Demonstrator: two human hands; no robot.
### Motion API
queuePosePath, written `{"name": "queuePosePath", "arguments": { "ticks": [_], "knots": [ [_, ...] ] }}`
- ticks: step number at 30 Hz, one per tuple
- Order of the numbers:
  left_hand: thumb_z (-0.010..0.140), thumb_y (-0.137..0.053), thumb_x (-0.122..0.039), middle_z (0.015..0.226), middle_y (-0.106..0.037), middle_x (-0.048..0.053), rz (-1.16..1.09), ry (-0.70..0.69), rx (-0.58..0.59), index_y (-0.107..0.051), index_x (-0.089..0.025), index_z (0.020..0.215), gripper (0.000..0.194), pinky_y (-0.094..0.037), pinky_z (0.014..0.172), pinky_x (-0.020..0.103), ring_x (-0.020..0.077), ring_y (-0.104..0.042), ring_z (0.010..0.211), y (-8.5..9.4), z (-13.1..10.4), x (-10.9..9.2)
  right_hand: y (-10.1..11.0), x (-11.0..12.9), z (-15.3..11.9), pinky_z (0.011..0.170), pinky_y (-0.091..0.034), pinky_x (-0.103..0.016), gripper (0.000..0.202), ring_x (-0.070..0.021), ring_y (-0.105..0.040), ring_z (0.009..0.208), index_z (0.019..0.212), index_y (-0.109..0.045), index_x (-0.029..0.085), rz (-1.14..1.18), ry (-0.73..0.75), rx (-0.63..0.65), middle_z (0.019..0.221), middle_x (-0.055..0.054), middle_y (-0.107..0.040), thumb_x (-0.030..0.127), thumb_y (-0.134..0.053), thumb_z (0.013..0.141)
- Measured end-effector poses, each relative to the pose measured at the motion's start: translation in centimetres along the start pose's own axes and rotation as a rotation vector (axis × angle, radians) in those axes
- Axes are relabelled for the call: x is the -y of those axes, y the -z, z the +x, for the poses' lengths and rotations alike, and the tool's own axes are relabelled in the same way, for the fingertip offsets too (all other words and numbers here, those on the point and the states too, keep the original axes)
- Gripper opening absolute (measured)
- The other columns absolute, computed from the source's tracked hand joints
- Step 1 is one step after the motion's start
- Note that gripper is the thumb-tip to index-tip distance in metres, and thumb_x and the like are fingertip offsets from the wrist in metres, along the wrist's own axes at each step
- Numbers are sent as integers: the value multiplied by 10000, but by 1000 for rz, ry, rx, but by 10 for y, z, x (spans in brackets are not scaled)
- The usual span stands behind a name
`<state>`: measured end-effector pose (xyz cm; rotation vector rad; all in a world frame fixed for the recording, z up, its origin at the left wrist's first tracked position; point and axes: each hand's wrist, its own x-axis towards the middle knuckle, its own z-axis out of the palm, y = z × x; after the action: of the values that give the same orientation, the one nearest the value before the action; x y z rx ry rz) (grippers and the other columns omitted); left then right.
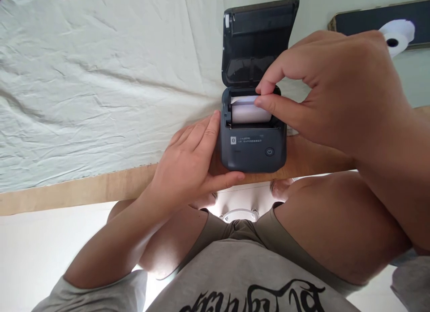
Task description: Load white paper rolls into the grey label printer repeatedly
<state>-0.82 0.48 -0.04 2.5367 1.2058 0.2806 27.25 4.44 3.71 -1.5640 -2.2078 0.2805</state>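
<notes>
A dark blue-grey label printer (251,148) stands at the table's front edge, its black lid (257,43) raised. Inside its compartment lies a white paper roll (251,114). My right hand (336,83) reaches in from the right, with thumb and forefinger pinching the loose end of the roll's paper (243,99). Flat against the printer's left side and front lower edge rests my left hand (191,162), its thumb spread away from the fingers.
A pale green cloth (101,83) covers the wooden table (83,184), whose front edge shows bare. A dark phone-like slab (363,21) lies at the back right, with another white roll (405,29) partly over it. My legs are below the edge.
</notes>
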Motion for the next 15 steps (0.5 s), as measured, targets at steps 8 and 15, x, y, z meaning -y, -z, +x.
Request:
{"name": "queuePosePath", "arguments": {
  "ticks": [8, 15],
  "knots": [
    [1095, -551, -859, 1744, -599, 204, -57, -72, -71, -346, -259, 1835, 974, -543, 1306, 589, 409, -638, 1570, -2, 0, 0, 2, 4, -13, 932, -592, -326, 331, -85, -708, 1095, 829, -728, 231, 269, 222, 90, 1035, 34, -756, 490, -620, 1004],
    [1133, -610, -720, 1673, -629, 176, -33, -112, -82, -663, -385, 1646, 616, -574, 1251, 621, 409, -645, 1520, 0, -1, 1, 4, -2, -11, 999, -542, -368, 347, -137, -659, 1235, 1030, -721, 195, 236, 73, -170, 1130, -42, -698, 507, -571, 1036]
  ]
}}
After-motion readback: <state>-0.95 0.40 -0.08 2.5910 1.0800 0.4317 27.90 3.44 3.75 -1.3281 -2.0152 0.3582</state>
